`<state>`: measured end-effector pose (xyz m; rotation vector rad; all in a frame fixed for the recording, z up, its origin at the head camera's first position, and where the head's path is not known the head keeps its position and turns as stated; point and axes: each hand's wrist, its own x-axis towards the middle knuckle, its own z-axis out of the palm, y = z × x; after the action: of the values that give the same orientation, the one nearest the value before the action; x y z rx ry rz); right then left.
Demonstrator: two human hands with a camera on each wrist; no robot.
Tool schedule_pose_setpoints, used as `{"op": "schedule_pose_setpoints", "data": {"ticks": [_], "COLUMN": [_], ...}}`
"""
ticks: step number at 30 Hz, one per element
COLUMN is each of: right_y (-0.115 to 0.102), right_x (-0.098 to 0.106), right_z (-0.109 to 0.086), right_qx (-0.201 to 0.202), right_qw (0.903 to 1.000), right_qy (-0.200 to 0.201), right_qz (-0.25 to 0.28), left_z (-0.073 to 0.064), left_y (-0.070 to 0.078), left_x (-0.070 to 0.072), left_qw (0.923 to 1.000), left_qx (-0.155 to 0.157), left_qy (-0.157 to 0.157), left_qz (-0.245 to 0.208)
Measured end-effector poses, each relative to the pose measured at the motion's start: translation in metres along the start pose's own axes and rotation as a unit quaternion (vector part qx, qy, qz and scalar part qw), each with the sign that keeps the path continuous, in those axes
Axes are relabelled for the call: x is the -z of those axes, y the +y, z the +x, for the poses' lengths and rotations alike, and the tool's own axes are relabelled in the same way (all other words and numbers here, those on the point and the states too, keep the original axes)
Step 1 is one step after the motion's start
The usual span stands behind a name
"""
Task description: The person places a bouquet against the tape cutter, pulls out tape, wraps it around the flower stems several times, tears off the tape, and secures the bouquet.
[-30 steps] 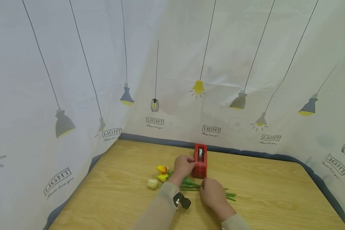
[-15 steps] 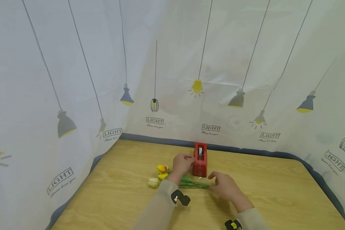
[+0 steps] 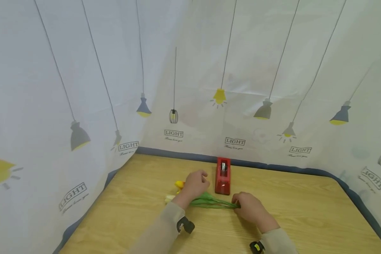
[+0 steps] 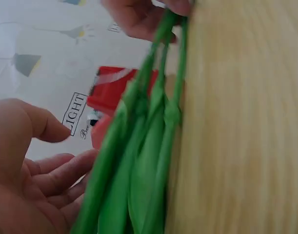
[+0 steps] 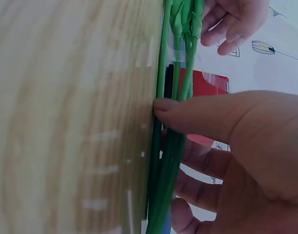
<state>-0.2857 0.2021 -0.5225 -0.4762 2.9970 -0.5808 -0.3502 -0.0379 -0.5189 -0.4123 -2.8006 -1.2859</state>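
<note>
Your tulip bunch (image 3: 206, 201) stretches sideways over the wooden table (image 3: 289, 201), yellow blooms (image 3: 179, 184) at the left, partly hidden by your left arm (image 3: 162, 224). Your right hand (image 3: 249, 208) pinches the green stems (image 3: 223, 203) near their ends. Your left hand (image 3: 194, 185) hovers by the leaves (image 3: 204, 196), fingers loosely bent, thumb apart, holding nothing. Just beyond stands the red tape dispenser (image 3: 223, 187), before the printed curtain (image 3: 197, 84)

Stems (image 4: 139, 146) are green, dispenser (image 3: 223, 186) red, table (image 3: 304, 211) wood-grained, white backdrop (image 3: 197, 70) lamp-printed.
</note>
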Motion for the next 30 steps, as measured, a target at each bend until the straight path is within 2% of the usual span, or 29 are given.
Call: {"op": "schedule_pose_setpoints", "data": {"ticks": [3, 5, 8, 11, 14, 17, 22, 24, 28, 30], "right_y": [-0.001, -0.001, -0.002, -0.002, -0.002, -0.003, -0.004, -0.003, -0.002, 0.000], "right_x": [-0.001, -0.001, -0.003, -0.005, -0.005, -0.005, -0.006, -0.005, -0.007, -0.008], "right_z": [0.000, 0.000, 0.001, 0.002, 0.004, 0.004, 0.005, 0.005, 0.006, 0.007], "right_qx": [0.000, -0.002, 0.002, 0.006, 0.004, 0.000, 0.006, 0.008, 0.005, 0.003], "right_qw": [1.0000, 1.0000, 1.0000, 0.9999, 0.9999, 0.9999, 0.9998, 0.9997, 0.9996, 0.9996], "right_qy": [0.001, -0.003, -0.007, -0.009, -0.011, -0.015, -0.021, -0.024, -0.026, -0.026], "right_qz": [-0.005, -0.002, 0.001, 0.001, 0.000, -0.003, 0.001, 0.003, -0.002, -0.006], "left_z": [-0.008, -0.011, -0.015, -0.016, -0.019, -0.022, -0.024, -0.025, -0.026, -0.026], "left_y": [-0.004, -0.005, -0.004, -0.001, 0.003, 0.007, 0.009, 0.010, 0.012, 0.012], "left_x": [0.003, 0.003, 0.001, -0.003, -0.008, -0.011, -0.015, -0.015, -0.015, -0.016], "left_qw": [0.9990, 0.9953, 0.9824, 0.9669, 0.9589, 0.9530, 0.9412, 0.9385, 0.9379, 0.9337], "left_qx": [-0.023, -0.050, -0.106, -0.142, -0.134, -0.112, -0.119, -0.124, -0.122, -0.126], "left_qy": [-0.023, -0.037, -0.060, -0.086, -0.118, -0.142, -0.136, -0.131, -0.132, -0.134], "left_qz": [0.032, 0.074, 0.142, 0.193, 0.221, 0.243, 0.286, 0.295, 0.297, 0.307]}}
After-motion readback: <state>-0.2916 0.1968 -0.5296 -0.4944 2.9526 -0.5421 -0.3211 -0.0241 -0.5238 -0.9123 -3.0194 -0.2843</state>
